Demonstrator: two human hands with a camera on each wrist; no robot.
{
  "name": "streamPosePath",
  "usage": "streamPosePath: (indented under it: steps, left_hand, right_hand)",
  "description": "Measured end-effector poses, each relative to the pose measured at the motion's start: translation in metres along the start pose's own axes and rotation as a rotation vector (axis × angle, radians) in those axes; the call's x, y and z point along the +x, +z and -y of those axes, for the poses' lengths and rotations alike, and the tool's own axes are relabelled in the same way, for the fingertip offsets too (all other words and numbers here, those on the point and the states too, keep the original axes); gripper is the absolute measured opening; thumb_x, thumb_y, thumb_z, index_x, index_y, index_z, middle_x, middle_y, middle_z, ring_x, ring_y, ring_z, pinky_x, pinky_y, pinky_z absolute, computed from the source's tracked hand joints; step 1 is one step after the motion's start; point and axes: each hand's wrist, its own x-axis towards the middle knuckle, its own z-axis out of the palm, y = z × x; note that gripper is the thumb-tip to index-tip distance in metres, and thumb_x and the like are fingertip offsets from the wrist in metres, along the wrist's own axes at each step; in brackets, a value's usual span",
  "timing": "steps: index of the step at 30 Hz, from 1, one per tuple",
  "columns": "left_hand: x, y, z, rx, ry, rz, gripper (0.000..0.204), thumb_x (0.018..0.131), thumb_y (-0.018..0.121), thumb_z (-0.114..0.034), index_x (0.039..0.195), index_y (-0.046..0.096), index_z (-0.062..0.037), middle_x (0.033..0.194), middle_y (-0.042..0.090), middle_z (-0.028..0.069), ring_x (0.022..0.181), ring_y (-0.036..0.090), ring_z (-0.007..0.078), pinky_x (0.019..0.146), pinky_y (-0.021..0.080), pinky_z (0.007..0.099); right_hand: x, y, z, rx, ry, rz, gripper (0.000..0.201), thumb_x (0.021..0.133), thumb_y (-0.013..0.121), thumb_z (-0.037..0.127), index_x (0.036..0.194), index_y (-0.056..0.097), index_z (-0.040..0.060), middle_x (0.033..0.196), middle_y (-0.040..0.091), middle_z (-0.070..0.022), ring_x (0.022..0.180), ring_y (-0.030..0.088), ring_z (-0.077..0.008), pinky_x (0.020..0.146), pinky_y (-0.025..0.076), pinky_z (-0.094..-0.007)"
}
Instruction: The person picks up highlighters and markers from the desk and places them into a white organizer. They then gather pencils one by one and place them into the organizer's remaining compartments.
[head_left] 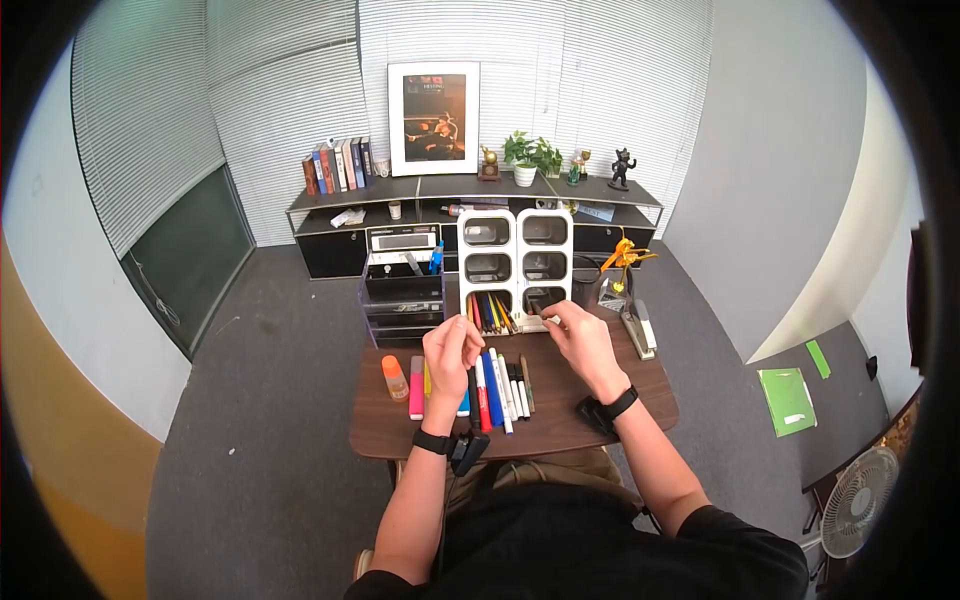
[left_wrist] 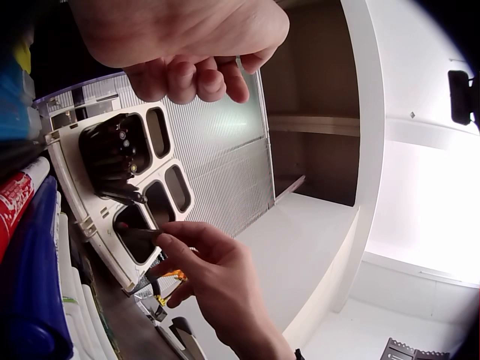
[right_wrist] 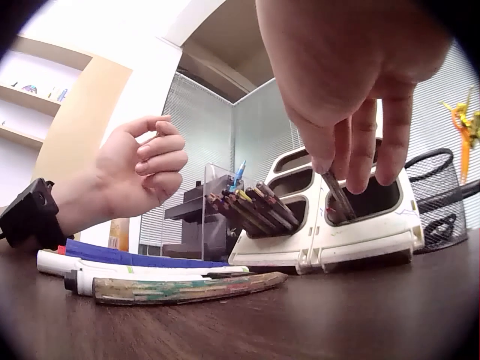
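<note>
My right hand [head_left: 588,348] pinches a slim dark pencil-shaped stick [right_wrist: 341,199] between thumb and fingers. Its lower end reaches into the lower right compartment of a white organizer [head_left: 515,262]. In the compartment to the left stands a bunch of coloured pencils [head_left: 488,312]. My left hand [head_left: 450,355] hangs above the row of pens, its fingers loosely curled and holding nothing. Below it lie a pink highlighter [head_left: 416,390], a red-and-white marker [head_left: 483,395], a blue marker [head_left: 493,390] and several white pens. A paint-streaked wooden stick [right_wrist: 187,290] ends the row on the right.
An orange-capped glue bottle [head_left: 395,378] stands at the table's left. Behind it is a clear-sided desk rack [head_left: 400,308] with a blue pen [head_left: 437,258]. Right of the organizer are a mesh holder [right_wrist: 442,210] and a stapler [head_left: 638,332]. A low black shelf [head_left: 330,258] stands beyond.
</note>
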Motion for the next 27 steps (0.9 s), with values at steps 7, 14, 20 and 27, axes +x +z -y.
streamPosePath:
  steps: [7, 14, 20, 27]
  left_hand:
    - [0.0, -0.001, 0.001, -0.005, 0.007, 0.015, 0.047, 0.116, 0.052, -0.025, 0.078, 0.064, -0.0011, 0.065, 0.054, -0.0019, 0.054, 0.044, 0.0025, 0.05, 0.027, 0.0212]
    - [0.0, 0.001, 0.001, 0.024, 0.007, 0.008, 0.048, 0.116, 0.05, -0.027, 0.077, 0.062, -0.0025, 0.064, 0.054, -0.0008, 0.053, 0.044, 0.0038, 0.049, 0.028, 0.0223]
    - [0.001, 0.0, 0.0, -0.003, -0.002, 0.012, 0.046, 0.116, 0.051, -0.025, 0.078, 0.063, -0.0006, 0.066, 0.055, -0.0017, 0.055, 0.044, 0.0024, 0.05, 0.029, 0.0206]
    - [0.0, 0.0, 0.0, -0.002, -0.003, 0.008, 0.047, 0.116, 0.052, -0.025, 0.079, 0.064, -0.0004, 0.066, 0.055, -0.0015, 0.055, 0.045, 0.0024, 0.05, 0.029, 0.0208]
  right_hand:
    - [0.0, -0.003, 0.004, -0.032, -0.031, -0.002, 0.023, 0.098, 0.076, 0.009, 0.121, 0.075, 0.0072, 0.101, 0.075, -0.0144, 0.082, 0.075, -0.0343, 0.074, 0.06, -0.0451]
    - [-0.005, -0.004, 0.023, 0.032, -0.013, 0.277, 0.016, 0.1, 0.073, 0.018, 0.11, 0.078, 0.0069, 0.102, 0.078, -0.0135, 0.094, 0.075, -0.0387, 0.084, 0.06, -0.0485]
    - [-0.014, 0.013, 0.004, -0.03, -0.086, 0.408, 0.018, 0.099, 0.074, 0.02, 0.111, 0.079, 0.0082, 0.106, 0.077, -0.0128, 0.098, 0.076, -0.0374, 0.086, 0.061, -0.0492]
    - [-0.019, 0.013, 0.0, -0.06, -0.05, 0.323, 0.017, 0.1, 0.071, 0.021, 0.108, 0.079, 0.0081, 0.107, 0.075, -0.0131, 0.1, 0.075, -0.0379, 0.088, 0.062, -0.0498]
